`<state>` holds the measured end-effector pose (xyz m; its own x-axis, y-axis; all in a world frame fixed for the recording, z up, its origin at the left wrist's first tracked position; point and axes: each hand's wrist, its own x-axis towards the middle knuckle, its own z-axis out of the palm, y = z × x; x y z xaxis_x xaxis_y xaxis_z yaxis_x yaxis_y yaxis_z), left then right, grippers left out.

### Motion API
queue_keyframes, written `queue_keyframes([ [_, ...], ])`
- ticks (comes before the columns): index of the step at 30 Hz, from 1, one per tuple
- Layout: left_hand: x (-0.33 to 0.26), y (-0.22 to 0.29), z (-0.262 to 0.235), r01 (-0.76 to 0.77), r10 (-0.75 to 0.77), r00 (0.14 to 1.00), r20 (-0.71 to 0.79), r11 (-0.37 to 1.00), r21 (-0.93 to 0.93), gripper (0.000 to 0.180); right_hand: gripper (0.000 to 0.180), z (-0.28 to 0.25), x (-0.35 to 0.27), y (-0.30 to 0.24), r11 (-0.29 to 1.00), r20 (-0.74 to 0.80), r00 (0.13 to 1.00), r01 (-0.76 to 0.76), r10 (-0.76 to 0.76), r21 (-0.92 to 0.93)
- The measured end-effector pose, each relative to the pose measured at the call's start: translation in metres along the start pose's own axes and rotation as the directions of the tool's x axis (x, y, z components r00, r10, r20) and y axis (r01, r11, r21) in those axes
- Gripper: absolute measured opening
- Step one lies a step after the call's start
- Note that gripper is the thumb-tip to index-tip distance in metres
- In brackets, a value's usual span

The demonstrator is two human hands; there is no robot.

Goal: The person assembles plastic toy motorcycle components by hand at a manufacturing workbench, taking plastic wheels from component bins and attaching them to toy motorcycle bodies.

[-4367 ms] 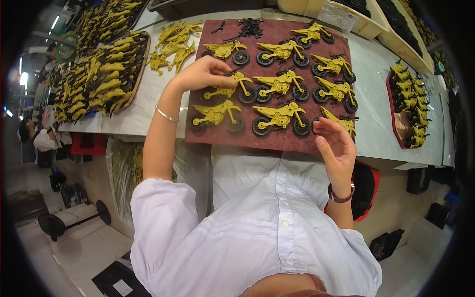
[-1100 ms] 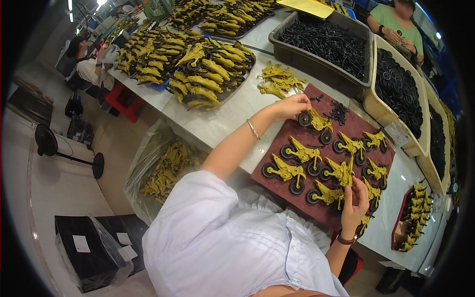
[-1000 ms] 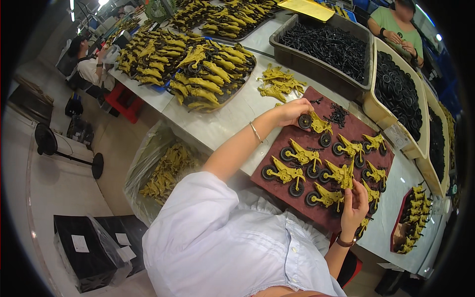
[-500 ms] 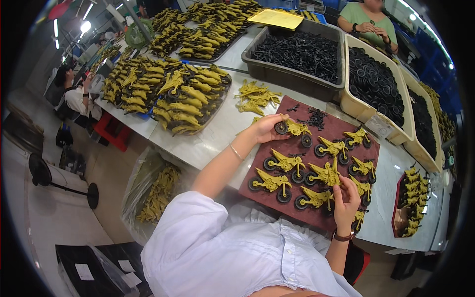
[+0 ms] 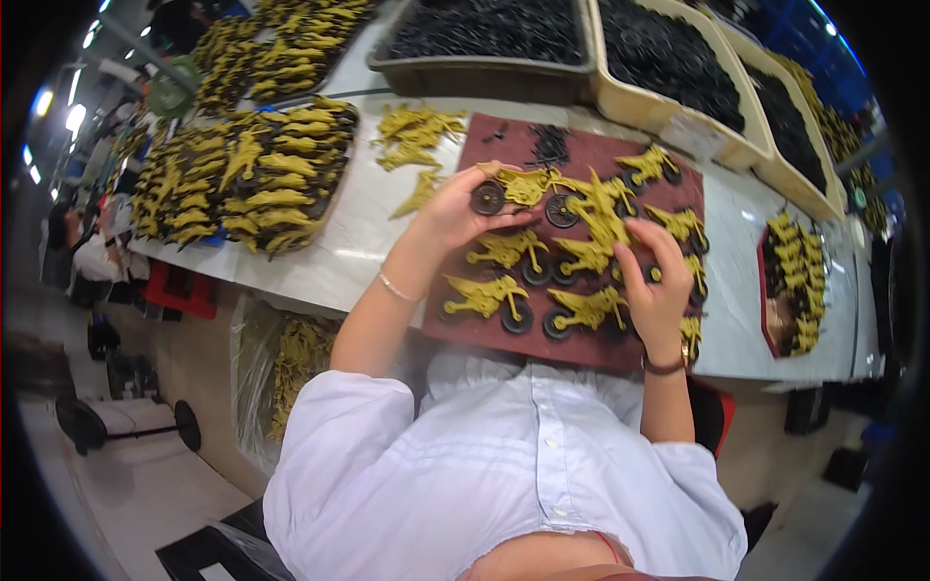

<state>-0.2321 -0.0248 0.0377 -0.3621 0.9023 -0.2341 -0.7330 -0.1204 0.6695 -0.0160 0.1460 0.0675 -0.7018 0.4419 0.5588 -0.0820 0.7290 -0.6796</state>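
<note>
Since the last look, the two hands have come closer together. The left hand point(image 5: 457, 209) has brought its toy bike point(image 5: 523, 188) further in over the red mat point(image 5: 484, 334), away from the mat's side edge. The right hand point(image 5: 661, 283) has brought a yellow body point(image 5: 603, 211) up beside that bike. The person's head has turned too, so the whole table sits straighter.

The left thumb is on top and the fingers are curled under, pinching the bike, which has both black wheels on. The right thumb and first finger pinch the low end of the body. I see no wheels on it. I can't tell if the bike and the body touch.

For the work, this means both pieces are in hand at once, and each hand has its own piece to hold. Other bikes point(image 5: 486, 296) lie in rows on the mat. Small black bits point(image 5: 550, 145) sit in a pile at its far edge, and loose bodies point(image 5: 418, 124) lie on the table point(image 5: 363, 218).
</note>
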Motion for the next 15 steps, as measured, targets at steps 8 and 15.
queue_keyframes([
  [8,-0.035,-0.033,0.048,-0.048,0.050,0.996,-0.079,0.999,0.022,0.047,0.026,0.020,0.015,-0.010,0.958,0.137,0.951,0.286,-0.279,-0.032],
  [15,-0.043,-0.050,0.046,-0.084,0.083,0.996,-0.021,0.996,-0.020,0.054,0.028,0.018,0.006,-0.011,0.967,0.227,0.941,0.254,-0.252,0.019],
])
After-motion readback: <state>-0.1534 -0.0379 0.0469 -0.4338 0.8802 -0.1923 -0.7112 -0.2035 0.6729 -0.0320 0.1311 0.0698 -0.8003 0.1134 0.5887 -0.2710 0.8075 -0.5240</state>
